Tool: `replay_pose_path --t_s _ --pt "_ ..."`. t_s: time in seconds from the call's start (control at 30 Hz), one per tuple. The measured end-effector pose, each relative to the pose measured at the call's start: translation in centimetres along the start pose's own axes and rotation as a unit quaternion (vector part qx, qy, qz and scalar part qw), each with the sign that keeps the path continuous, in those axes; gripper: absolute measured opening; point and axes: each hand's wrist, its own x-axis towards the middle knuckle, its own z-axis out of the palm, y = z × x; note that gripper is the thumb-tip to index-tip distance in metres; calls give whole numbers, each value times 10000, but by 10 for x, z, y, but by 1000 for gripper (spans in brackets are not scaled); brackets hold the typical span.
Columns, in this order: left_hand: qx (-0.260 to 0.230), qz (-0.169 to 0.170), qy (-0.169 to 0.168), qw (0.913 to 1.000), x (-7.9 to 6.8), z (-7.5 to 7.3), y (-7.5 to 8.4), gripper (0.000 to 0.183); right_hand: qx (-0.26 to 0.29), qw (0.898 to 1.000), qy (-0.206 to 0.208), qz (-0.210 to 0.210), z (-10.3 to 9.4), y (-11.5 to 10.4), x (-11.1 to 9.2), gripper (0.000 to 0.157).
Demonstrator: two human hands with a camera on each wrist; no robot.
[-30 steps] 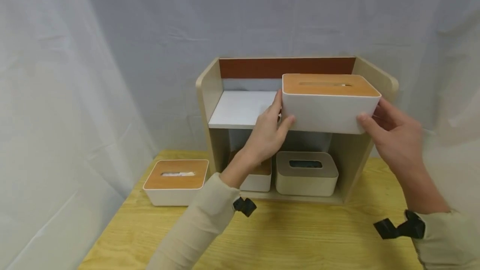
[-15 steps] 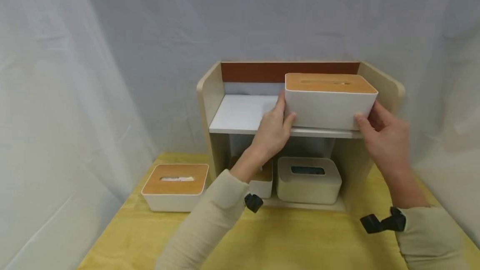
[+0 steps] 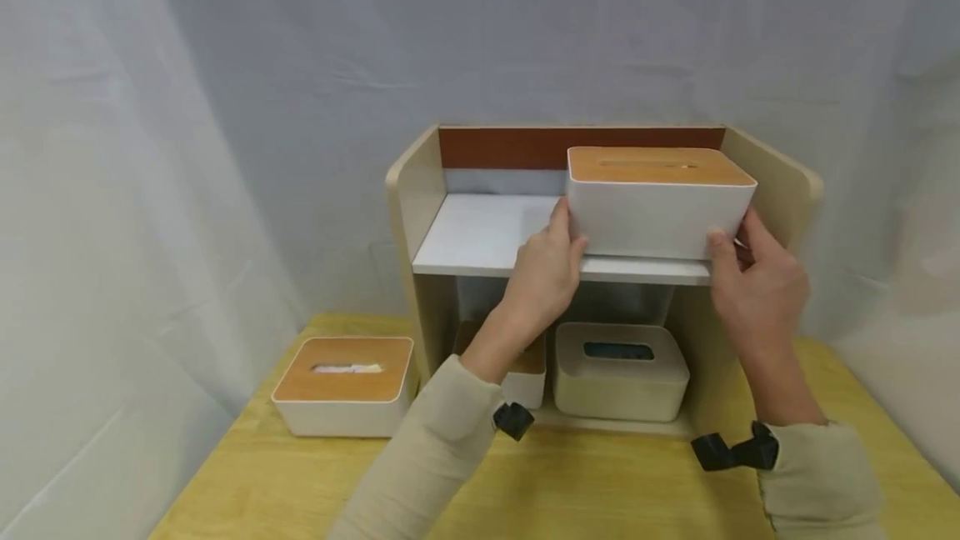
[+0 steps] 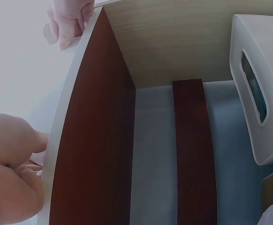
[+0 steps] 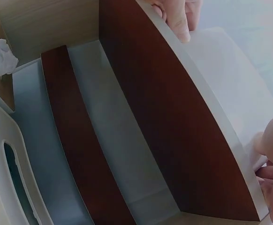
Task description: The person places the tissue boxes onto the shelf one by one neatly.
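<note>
A white tissue box (image 3: pixel 652 222) with a wood-coloured lid is at the right part of the upper shelf board (image 3: pixel 480 232). My left hand (image 3: pixel 542 275) grips its left end, and my right hand (image 3: pixel 759 283) grips its right end, thumb on the front face. Its bottom edge is at the board's front part; whether its full weight rests there cannot be told. From below, the left wrist view has the board's dark red underside (image 4: pixel 92 136), with my left hand beside its front edge. In the right wrist view the box is washed out by light.
Below the board stand a beige tissue box (image 3: pixel 622 390) on the right and a wood-lidded one (image 3: pixel 525 386), partly behind my left arm. Another wood-lidded tissue box (image 3: pixel 345 369) sits on the yellow table (image 3: pixel 225 490), left of the shelf unit. Side panels (image 3: pixel 776 182) flank the upper board.
The tissue box has come back and down onto the upper board's front part, with both hands still gripping it. My right forearm has moved left. The head view has shifted slightly.
</note>
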Motion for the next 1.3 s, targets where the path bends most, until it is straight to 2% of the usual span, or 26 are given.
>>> replay_pose_path --t_s 0.2,0.5,0.63,0.9,1.07,1.17,1.3 --pt "110 170 166 9997 1 -4 4 55 -217 9992 242 -247 -1 -3 1 42" --pt "24 141 205 9997 -1 -5 4 57 -461 9989 47 -69 -2 -8 1 43" --pt "41 127 223 9997 0 -4 4 56 -497 9987 83 -74 -2 -6 1 41" --pt "-54 261 262 9993 3 -2 3 49 -180 9996 198 35 -1 0 0 41" --pt "-53 397 546 9977 3 0 0 48 20 9995 306 -19 3 0 -1 44" --pt "-263 557 765 9952 -5 -1 -5 52 275 9991 301 -140 3 2 -1 50" --pt "-678 859 933 9896 -30 -8 -16 58 535 9968 253 -535 1 9 -4 63"
